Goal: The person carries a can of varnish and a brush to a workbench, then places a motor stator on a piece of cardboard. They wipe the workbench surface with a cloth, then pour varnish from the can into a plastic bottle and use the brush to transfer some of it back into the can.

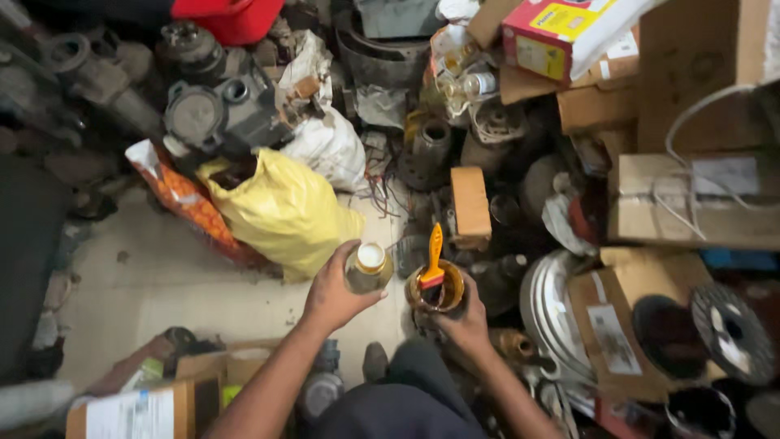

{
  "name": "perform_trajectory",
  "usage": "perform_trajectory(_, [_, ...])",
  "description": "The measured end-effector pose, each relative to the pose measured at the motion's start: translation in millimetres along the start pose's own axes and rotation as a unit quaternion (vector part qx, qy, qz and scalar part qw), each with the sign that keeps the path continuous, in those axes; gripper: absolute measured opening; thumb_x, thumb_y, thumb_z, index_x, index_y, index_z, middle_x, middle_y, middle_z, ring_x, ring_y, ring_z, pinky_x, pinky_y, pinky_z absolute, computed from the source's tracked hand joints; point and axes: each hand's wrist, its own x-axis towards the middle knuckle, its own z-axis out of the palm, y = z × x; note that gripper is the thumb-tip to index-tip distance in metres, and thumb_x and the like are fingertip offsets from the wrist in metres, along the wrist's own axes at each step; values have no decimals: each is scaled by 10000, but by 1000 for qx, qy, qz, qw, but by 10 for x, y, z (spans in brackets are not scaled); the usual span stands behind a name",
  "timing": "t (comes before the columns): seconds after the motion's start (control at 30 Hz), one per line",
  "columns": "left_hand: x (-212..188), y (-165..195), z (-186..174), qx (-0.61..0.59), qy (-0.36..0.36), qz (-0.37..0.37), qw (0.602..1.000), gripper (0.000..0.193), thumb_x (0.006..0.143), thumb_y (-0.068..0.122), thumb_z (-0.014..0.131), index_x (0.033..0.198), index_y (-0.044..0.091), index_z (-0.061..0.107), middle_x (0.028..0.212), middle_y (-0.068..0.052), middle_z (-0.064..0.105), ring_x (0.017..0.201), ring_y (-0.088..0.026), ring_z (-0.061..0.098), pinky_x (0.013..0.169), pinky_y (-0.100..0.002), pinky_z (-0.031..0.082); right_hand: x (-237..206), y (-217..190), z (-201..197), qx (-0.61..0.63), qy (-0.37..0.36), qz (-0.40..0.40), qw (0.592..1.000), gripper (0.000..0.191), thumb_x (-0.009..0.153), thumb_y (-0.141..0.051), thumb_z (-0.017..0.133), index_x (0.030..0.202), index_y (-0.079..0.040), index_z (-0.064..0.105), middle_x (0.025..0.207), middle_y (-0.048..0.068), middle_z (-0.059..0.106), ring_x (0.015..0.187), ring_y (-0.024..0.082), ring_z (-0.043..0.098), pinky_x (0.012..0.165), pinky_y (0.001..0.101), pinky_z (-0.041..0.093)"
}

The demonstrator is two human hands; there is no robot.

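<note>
Left hand [333, 294] grips a small glass bottle [367, 270], fingers wrapped around its body, white cap or open mouth facing the camera; cannot tell which. Right hand [467, 319] holds a small open tin [436, 291] from beneath, fingers curled around its side. A brush [434, 262] with an orange handle stands in the tin, bristles down in dark liquid, handle leaning up and away. Bottle and tin sit just beside each other in the air, over a bare patch of floor [154, 276] between the person's knees.

Risks, as judged from this:
- The brush is loose in the tin; a tilt of the right hand could tip it out and drip dark liquid on the floor or clothes.
- If the bottle is uncapped, it looks tilted enough to spill.
- Both hands are full, nothing braces either container, so a bump between the two could slop the tin.
- Clutter crowds close: a yellow bag [280, 210] just beyond the bottle, a wooden block [470, 205] and metal parts behind the tin, cardboard boxes [691, 199] on the right. An elbow catching any of these could jog the hold.
</note>
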Motion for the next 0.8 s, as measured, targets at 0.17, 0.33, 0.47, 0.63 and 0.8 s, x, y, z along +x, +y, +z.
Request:
perform_trajectory(0.17, [1429, -81, -148, 3, -2, 14, 1000, 1022, 588, 372, 953, 1441, 139, 441, 1396, -161, 590, 1296, -358, 566, 1065, -450, 463, 1402, 102, 218, -11, 21, -3, 1000, 993, 634, -136, 934, 1463, -57, 394, 1360, 134, 623, 1249, 227, 630, 1053, 370, 511])
perform_trajectory(0.33, [2950, -295, -189, -10, 26, 44, 999, 1001, 578, 347, 973, 1412, 115, 469, 1368, -163, 614, 1283, -358, 586, 1052, -445, 478, 2936, 448, 387, 59, -3, -12, 998, 951, 715, -93, 891, 1496, -27, 352, 1367, 130, 600, 1262, 225, 611, 1083, 367, 499])
perform_trajectory(0.47, [4050, -270, -423, -20, 42, -21, 999, 994, 577, 337, 965, 1411, 110, 472, 1341, -147, 638, 1256, -334, 623, 1036, -427, 504, 4346, 519, 519, 137, -37, -6, 990, 911, 745, -56, 865, 1505, -13, 366, 1424, 129, 551, 1328, 228, 556, 1123, 381, 473])
perform_trajectory(0.63, [4832, -193, -755, -8, 95, 17, 995, 1025, 576, 340, 983, 1409, 70, 451, 1341, -176, 612, 1254, -360, 609, 1038, -445, 490, 5487, 550, 570, 36, -41, -66, 996, 1008, 661, -80, 949, 1481, -8, 367, 1393, 137, 570, 1288, 224, 570, 1115, 368, 448])
perform_trajectory(0.8, [5692, -128, -1013, 38, 100, -31, 994, 1000, 593, 368, 961, 1423, 138, 452, 1373, -136, 618, 1294, -326, 594, 1091, -459, 443, 6377, 415, 815, 87, -50, -24, 995, 1014, 681, -160, 944, 1507, -40, 368, 1396, 142, 611, 1268, 200, 611, 1112, 360, 491])
